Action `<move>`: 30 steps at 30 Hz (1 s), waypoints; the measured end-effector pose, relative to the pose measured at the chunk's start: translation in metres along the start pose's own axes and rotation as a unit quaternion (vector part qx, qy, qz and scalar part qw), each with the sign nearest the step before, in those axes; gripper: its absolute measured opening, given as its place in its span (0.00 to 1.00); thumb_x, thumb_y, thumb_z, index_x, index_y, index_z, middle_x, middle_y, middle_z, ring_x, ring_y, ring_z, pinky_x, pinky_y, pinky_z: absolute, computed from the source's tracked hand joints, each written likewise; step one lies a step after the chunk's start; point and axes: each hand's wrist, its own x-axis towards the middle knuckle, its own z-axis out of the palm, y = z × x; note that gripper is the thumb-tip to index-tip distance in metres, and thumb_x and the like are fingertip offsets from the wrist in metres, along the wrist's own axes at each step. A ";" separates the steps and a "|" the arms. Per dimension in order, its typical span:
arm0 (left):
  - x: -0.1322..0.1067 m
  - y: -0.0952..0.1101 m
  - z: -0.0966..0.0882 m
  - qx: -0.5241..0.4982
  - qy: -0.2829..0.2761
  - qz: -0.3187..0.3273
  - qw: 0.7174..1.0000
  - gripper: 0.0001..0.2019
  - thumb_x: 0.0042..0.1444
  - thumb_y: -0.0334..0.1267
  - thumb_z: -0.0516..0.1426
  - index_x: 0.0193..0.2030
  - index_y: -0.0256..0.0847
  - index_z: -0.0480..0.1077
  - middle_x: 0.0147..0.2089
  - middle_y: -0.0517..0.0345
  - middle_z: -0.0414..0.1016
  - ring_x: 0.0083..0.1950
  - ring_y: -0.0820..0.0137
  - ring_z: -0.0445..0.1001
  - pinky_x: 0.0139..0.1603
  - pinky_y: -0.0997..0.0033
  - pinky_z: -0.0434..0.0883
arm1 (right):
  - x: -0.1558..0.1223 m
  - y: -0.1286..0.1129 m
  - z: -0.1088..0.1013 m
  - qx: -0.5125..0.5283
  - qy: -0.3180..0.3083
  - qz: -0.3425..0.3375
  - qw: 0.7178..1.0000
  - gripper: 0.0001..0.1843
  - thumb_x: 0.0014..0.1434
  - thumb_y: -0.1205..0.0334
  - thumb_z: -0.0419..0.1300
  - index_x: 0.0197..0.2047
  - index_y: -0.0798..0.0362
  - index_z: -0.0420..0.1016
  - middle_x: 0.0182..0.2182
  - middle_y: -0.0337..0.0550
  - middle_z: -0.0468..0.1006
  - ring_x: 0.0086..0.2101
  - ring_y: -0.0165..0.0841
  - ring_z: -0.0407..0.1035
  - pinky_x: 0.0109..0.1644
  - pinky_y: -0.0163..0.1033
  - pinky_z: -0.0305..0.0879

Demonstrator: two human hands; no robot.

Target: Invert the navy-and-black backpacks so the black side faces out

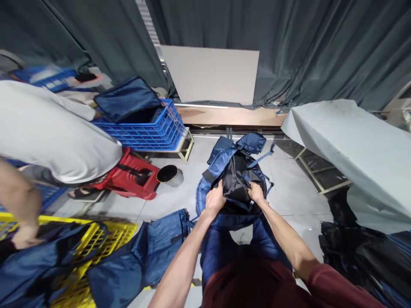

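Left hand (215, 199) and right hand (256, 192) clamped on bag (235, 174), near frame centre, forearms (189, 253) converging from below; both grips partly hidden, dark folds (233, 208) unclear.

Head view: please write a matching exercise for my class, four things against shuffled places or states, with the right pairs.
Things
1. Navy-and-black bag
2. Blue crate stack
3. Pale board
4. Grey bucket

Places or states
A. Upright before the dark curtains
B. On the floor by the red stool
C. Held by left hand and right hand
D. Topped by blue fabric

Pairs: 1-C, 2-D, 3-A, 4-B
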 end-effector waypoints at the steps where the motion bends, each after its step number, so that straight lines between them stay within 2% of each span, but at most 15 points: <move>1: -0.001 -0.002 -0.005 -0.001 -0.011 -0.002 1.000 0.47 0.62 0.26 0.59 0.88 0.35 0.52 0.56 0.34 0.87 0.60 0.49 0.88 0.61 0.59 0.80 | -0.001 0.002 -0.001 0.001 0.003 0.004 1.000 0.19 0.69 0.67 0.60 0.59 0.52 0.88 0.53 0.52 0.90 0.54 0.45 0.84 0.56 0.38 0.73; 3: -0.008 -0.003 -0.019 -0.014 -0.026 -0.001 1.000 0.49 0.63 0.26 0.57 0.90 0.38 0.47 0.58 0.36 0.88 0.61 0.51 0.88 0.61 0.61 0.79 | -0.001 0.004 -0.017 -0.003 0.013 0.002 1.000 0.22 0.72 0.66 0.58 0.63 0.51 0.86 0.56 0.53 0.89 0.57 0.46 0.83 0.59 0.39 0.72; 6: -0.017 0.000 -0.038 -0.045 -0.034 -0.003 0.998 0.51 0.64 0.29 0.58 0.91 0.37 0.39 0.60 0.35 0.87 0.61 0.48 0.88 0.59 0.61 0.78 | 0.004 0.001 -0.056 -0.036 0.051 -0.046 0.997 0.27 0.72 0.66 0.57 0.69 0.48 0.82 0.58 0.51 0.89 0.59 0.46 0.82 0.61 0.40 0.72; 9: -0.011 0.000 -0.049 -0.054 -0.009 0.001 0.999 0.48 0.66 0.32 0.58 0.90 0.40 0.45 0.62 0.36 0.86 0.64 0.45 0.86 0.60 0.59 0.78 | 0.016 -0.012 -0.077 -0.076 0.083 -0.089 0.990 0.30 0.72 0.66 0.58 0.74 0.47 0.79 0.64 0.53 0.85 0.64 0.49 0.79 0.66 0.43 0.70; 11: 0.003 0.000 -0.048 -0.050 -0.028 -0.007 0.998 0.46 0.65 0.32 0.59 0.89 0.40 0.51 0.63 0.36 0.86 0.66 0.46 0.85 0.61 0.60 0.78 | 0.026 -0.019 -0.069 -0.084 0.043 -0.056 0.994 0.28 0.72 0.67 0.58 0.72 0.49 0.80 0.66 0.56 0.84 0.66 0.50 0.77 0.68 0.45 0.69; 13: 0.021 0.002 -0.042 -0.040 -0.076 -0.021 0.996 0.47 0.61 0.29 0.60 0.88 0.37 0.54 0.62 0.36 0.87 0.65 0.48 0.86 0.61 0.62 0.79 | 0.032 -0.021 -0.048 -0.077 -0.027 -0.002 0.997 0.24 0.70 0.70 0.60 0.65 0.52 0.85 0.61 0.59 0.86 0.63 0.50 0.80 0.65 0.44 0.71; 15: 0.035 0.003 -0.036 -0.028 -0.105 -0.028 0.994 0.48 0.59 0.25 0.60 0.87 0.37 0.56 0.61 0.36 0.87 0.64 0.50 0.87 0.60 0.63 0.80 | 0.033 -0.017 -0.024 -0.058 -0.074 0.026 0.995 0.19 0.68 0.72 0.64 0.57 0.52 0.89 0.55 0.56 0.89 0.59 0.47 0.83 0.59 0.40 0.73; 18: 0.042 0.001 -0.031 -0.020 -0.099 -0.018 0.995 0.46 0.59 0.25 0.59 0.86 0.40 0.58 0.62 0.37 0.87 0.66 0.51 0.86 0.62 0.63 0.79 | 0.029 0.000 -0.002 -0.019 -0.072 0.025 0.997 0.14 0.70 0.68 0.66 0.55 0.48 0.90 0.53 0.49 0.90 0.57 0.42 0.84 0.55 0.35 0.72; 21: 0.032 -0.005 -0.024 -0.015 -0.088 -0.020 0.996 0.50 0.61 0.24 0.58 0.89 0.36 0.47 0.61 0.34 0.87 0.65 0.51 0.86 0.65 0.61 0.78 | 0.026 0.019 -0.008 0.020 -0.023 0.028 0.999 0.15 0.77 0.61 0.61 0.59 0.50 0.87 0.55 0.51 0.89 0.58 0.43 0.83 0.54 0.35 0.71; 24: 0.008 -0.007 -0.018 -0.054 -0.088 -0.016 0.995 0.56 0.63 0.25 0.57 0.90 0.30 0.27 0.64 0.29 0.84 0.64 0.51 0.86 0.65 0.58 0.79 | 0.027 0.031 -0.038 0.049 0.046 0.025 0.997 0.18 0.81 0.53 0.57 0.59 0.50 0.86 0.56 0.52 0.89 0.57 0.45 0.83 0.53 0.37 0.70; 26: -0.013 -0.001 -0.023 -0.105 -0.028 0.023 0.994 0.60 0.63 0.28 0.59 0.89 0.33 0.18 0.76 0.27 0.75 0.73 0.50 0.80 0.71 0.56 0.77 | 0.025 0.029 -0.067 0.071 0.109 0.007 0.991 0.19 0.80 0.48 0.58 0.54 0.49 0.87 0.52 0.51 0.90 0.54 0.46 0.84 0.51 0.38 0.68; 27: -0.024 0.005 -0.030 -0.122 0.027 0.059 0.990 0.62 0.63 0.29 0.61 0.89 0.36 0.17 0.83 0.27 0.65 0.80 0.49 0.73 0.76 0.53 0.74 | 0.022 0.024 -0.083 0.081 0.142 -0.009 0.987 0.19 0.79 0.47 0.58 0.50 0.49 0.87 0.48 0.50 0.90 0.51 0.46 0.84 0.49 0.38 0.67; 29: -0.043 0.018 -0.053 -0.110 0.143 0.147 0.973 0.63 0.63 0.32 0.63 0.91 0.43 0.21 0.91 0.34 0.45 0.90 0.46 0.52 0.86 0.45 0.62 | 0.011 0.005 -0.117 0.083 0.194 -0.066 0.975 0.18 0.78 0.47 0.59 0.46 0.49 0.85 0.43 0.48 0.89 0.47 0.45 0.83 0.47 0.38 0.65; 30: -0.051 0.025 -0.067 -0.086 0.182 0.188 0.961 0.61 0.64 0.35 0.64 0.92 0.47 0.26 0.92 0.39 0.40 0.92 0.45 0.44 0.89 0.41 0.55 | 0.002 -0.010 -0.132 0.074 0.208 -0.105 0.970 0.18 0.78 0.47 0.59 0.45 0.49 0.85 0.42 0.47 0.88 0.46 0.44 0.83 0.46 0.38 0.64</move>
